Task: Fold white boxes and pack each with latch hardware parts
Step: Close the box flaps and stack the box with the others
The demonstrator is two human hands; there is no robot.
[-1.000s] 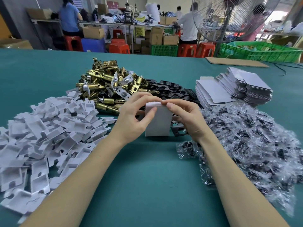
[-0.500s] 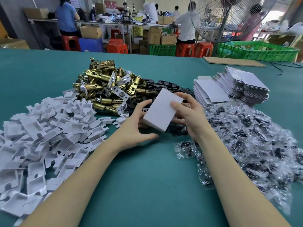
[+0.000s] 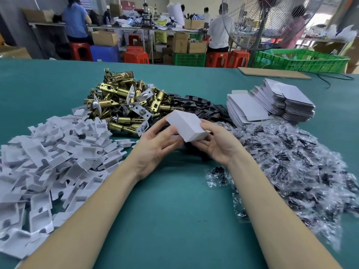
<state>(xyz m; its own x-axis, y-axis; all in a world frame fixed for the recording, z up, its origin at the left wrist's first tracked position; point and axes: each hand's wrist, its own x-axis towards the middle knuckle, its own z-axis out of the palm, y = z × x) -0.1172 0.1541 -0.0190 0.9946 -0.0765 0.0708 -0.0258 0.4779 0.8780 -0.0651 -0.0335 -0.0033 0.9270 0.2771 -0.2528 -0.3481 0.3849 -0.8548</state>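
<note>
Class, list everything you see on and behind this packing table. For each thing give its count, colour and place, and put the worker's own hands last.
white box: one, white, held above the table centre
card inserts: a large pile, white, left
latch bolts: a heap, brass and silver, centre back
strike plates: a pile, black, right of the latch bolts
flat box blanks: stacks, white, right back
bagged parts: a heap, black in clear plastic, right
table: one, teal
crates: several, green, behind the table
stools: several, red, background
fan: one, metal, back right
left hand: fingers straight, touching the box
right hand: gripping the box
</note>
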